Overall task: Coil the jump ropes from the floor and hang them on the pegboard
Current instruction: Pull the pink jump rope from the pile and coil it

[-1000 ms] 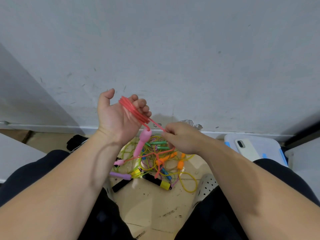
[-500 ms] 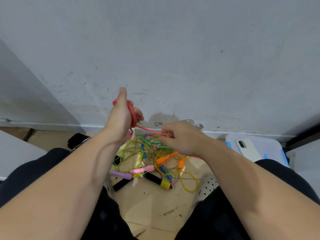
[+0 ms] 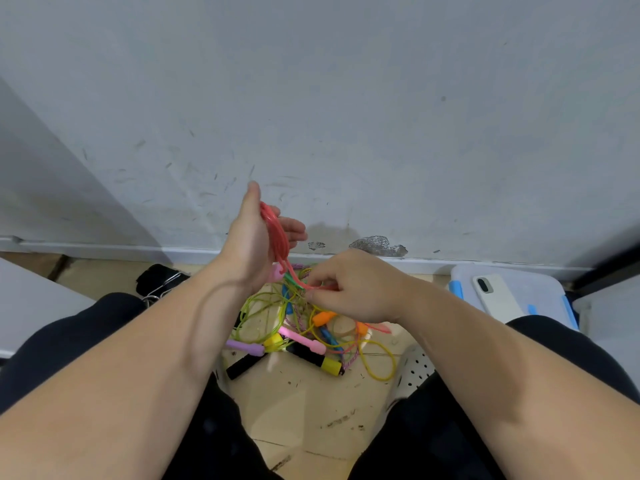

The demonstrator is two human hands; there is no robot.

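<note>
A pink jump rope (image 3: 277,233) is wound in several loops around my left hand (image 3: 254,237), which stands raised with thumb up and fingers curled round the coil. Its free end runs down and right into my right hand (image 3: 353,289), which pinches the strand just below the left hand. One pink handle (image 3: 276,273) hangs behind my left wrist. On the floor between my knees lies a tangled pile of jump ropes (image 3: 304,334) in yellow, green, orange, purple and pink, with black-and-yellow handles. No pegboard is in view.
A grey wall (image 3: 346,116) with a baseboard stands right ahead. A white phone (image 3: 495,297) lies on a lidded plastic box (image 3: 540,289) at right. A black object with metal clips (image 3: 157,280) sits at left. A perforated white item (image 3: 417,370) lies by my right knee.
My left hand has turned from palm-facing to edge-on with the pink coil round it. My right hand moved left and closer under it. The pink handle has swung in behind my left wrist.
</note>
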